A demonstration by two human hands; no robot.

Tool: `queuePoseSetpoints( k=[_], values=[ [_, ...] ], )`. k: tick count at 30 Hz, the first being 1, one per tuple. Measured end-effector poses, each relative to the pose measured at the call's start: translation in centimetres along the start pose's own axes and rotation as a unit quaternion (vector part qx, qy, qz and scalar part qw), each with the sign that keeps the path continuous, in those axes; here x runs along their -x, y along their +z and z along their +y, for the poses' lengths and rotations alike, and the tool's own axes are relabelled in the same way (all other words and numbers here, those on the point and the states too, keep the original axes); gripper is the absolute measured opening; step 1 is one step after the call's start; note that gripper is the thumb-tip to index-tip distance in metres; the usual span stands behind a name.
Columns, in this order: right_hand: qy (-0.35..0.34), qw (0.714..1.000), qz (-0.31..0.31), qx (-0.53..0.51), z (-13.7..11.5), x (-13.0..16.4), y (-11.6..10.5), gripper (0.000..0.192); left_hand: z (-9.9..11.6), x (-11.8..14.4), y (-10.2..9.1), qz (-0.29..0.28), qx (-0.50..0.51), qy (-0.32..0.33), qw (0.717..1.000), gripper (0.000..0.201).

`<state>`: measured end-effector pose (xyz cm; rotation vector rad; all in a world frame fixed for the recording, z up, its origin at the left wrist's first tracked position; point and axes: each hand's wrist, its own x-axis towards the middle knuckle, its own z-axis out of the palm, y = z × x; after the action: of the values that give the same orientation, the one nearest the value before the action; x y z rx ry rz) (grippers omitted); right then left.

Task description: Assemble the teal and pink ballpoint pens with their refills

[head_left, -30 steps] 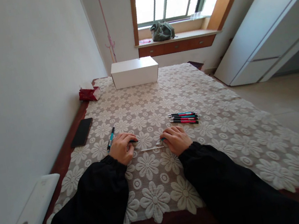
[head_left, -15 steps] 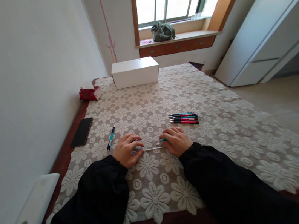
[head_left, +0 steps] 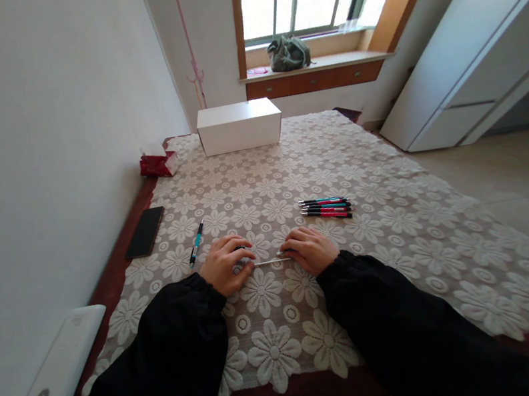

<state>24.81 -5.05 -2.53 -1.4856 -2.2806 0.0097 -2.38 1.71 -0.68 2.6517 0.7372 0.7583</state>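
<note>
Far out to the left of the left hand a white, rounded plastic device [head_left: 61, 364] lies at the bench [head_left: 118, 263] edge, and beyond it a flat black phone [head_left: 144, 232] sits on bare wood. Nearer, just left of that hand, a single teal-and-black pen [head_left: 196, 243] lies on the lace cloth [head_left: 401, 229], a knobbly weave of raised daisies.

The left hand [head_left: 228, 265] rests on the cloth with its fingers curled together over something small and dark; what it pinches I cannot tell. Between the two hands a thin, pale, straight refill [head_left: 272, 261] lies flat, its ends touching or just under the fingertips of each. The right hand [head_left: 309, 249] is curled down too, fingers closed on a small teal piece at the rod's right end.

To my eye the work is fine fitting: it wants the rod kept level and both grips light, since the lace holes could catch a slim tip.

Beyond the right hand a neat bundle of pens [head_left: 326, 208] lies, slick plastic in pink, teal and black. Far back stands a plain white box [head_left: 239, 126].
</note>
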Motion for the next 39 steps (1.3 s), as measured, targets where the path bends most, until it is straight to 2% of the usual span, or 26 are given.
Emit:
queuePoseSetpoints(
  k=[5, 9, 11, 16, 24, 35, 39],
  values=[
    [-0.011, 1.000, 0.004, -0.027, 0.1, 0.0, 0.5, 0.012, 0.0, 0.3, 0.5, -0.033, -0.026, 0.037, 0.998, 0.025],
    [0.015, 1.000, 0.010, -0.024, 0.3, 0.0, 0.4, 0.010, 0.7, 0.4, 0.7, -0.068, -0.060, 0.049, 0.995, 0.042],
    [0.017, 1.000, 0.008, -0.024, 0.3, 0.0, 0.3, 0.004, 1.1, 0.4, 0.8, -0.080, -0.070, 0.049, 0.993, 0.045],
    [-0.008, 0.999, 0.001, -0.040, 0.1, -0.2, 0.6, 0.007, 1.5, 0.4, 1.0, -0.106, -0.082, 0.055, 0.989, 0.050],
    [-0.007, 0.999, 0.015, -0.043, -0.3, -0.3, 0.9, 0.007, 1.3, 0.5, 1.3, -0.109, -0.081, 0.051, 0.989, 0.053],
    [0.005, 0.999, 0.013, -0.047, -0.3, -0.2, 0.9, 0.006, 1.8, 0.2, 0.8, -0.099, -0.077, 0.060, 0.990, 0.050],
    [0.010, 0.999, 0.011, -0.041, -0.3, -0.2, 0.9, 0.007, 1.7, 0.2, 0.9, -0.101, -0.079, 0.063, 0.990, 0.058]
  ],
)
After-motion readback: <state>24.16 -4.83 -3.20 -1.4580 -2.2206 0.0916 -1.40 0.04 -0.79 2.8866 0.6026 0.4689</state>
